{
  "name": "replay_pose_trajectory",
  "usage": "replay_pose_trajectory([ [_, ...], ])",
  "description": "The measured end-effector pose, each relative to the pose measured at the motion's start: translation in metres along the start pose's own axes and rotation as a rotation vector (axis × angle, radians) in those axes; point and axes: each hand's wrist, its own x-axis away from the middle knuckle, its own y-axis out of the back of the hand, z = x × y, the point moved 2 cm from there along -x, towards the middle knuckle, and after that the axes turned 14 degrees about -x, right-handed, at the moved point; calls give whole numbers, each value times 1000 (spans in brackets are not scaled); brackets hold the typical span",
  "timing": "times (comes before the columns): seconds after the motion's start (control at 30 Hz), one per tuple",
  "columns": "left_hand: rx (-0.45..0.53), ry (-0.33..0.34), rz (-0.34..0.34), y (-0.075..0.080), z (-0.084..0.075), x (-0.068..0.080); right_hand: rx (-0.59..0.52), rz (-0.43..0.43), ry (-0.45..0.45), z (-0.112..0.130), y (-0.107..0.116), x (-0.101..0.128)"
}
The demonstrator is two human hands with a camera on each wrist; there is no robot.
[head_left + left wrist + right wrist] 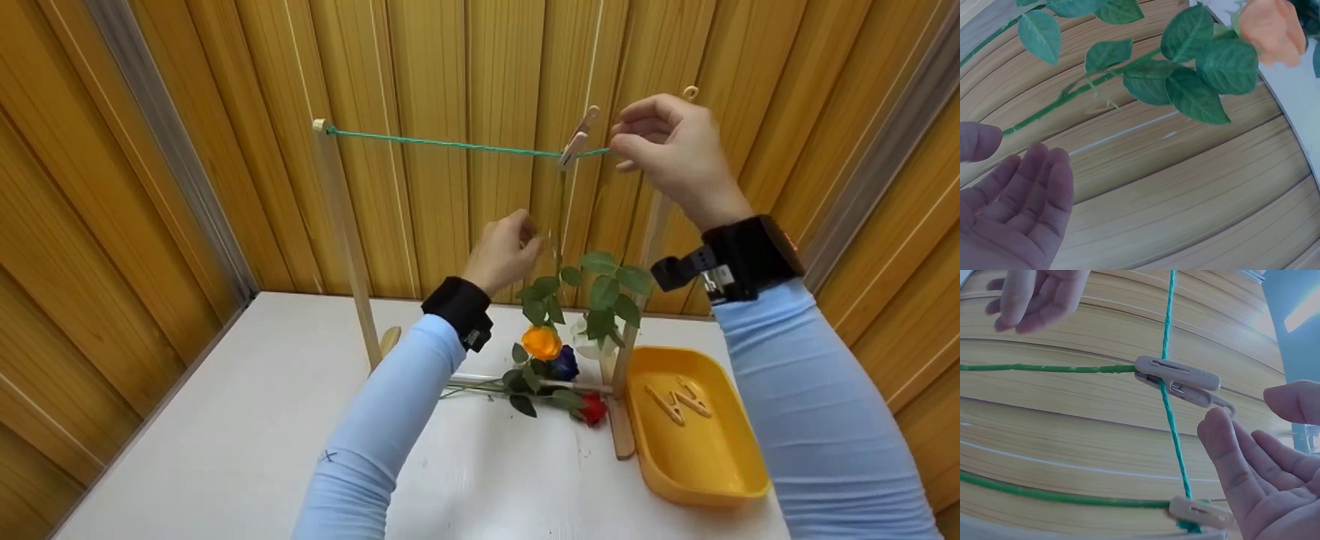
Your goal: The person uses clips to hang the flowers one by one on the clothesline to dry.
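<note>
A green string [450, 144] runs between two wooden posts. On it a wooden clothespin [576, 141] [1176, 379] clips a thin green stem [1044, 368], from which an orange rose [541, 341] [1272, 28] hangs head down. My right hand [622, 144] [1252, 439] hovers just right of the pin, with its fingers relaxed and nothing in it. My left hand [529, 236] [1016, 169] is beside the hanging stem [1044, 112], loosely open and not gripping it. In the right wrist view a second clothespin [1199, 512] clips another stem [1044, 495].
A yellow tray [742, 480] with loose clothespins [679, 401] sits on the white table [225, 435] at the right. A blue rose [564, 364] and a red rose [592, 409] lie at the rack's foot. Wood-panelled walls close in on three sides.
</note>
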Motion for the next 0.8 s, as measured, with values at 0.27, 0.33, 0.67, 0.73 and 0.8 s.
replay_pose_trajectory([
  [0.27,-118,-27,7,13,17,29,153,19,103,-31,16,51],
  [0.33,-140,-34,-6,14,18,39,198,14,116,-43,17,68],
  [0.67,-296,-89,-132,0,22,90,347,-42,210,-100,18,147],
  [0.73,-333,-104,-165,-4,24,100,366,-40,209,-109,15,159],
  [0.8,-356,-110,-190,-9,25,109,382,-33,203,-118,11,169],
])
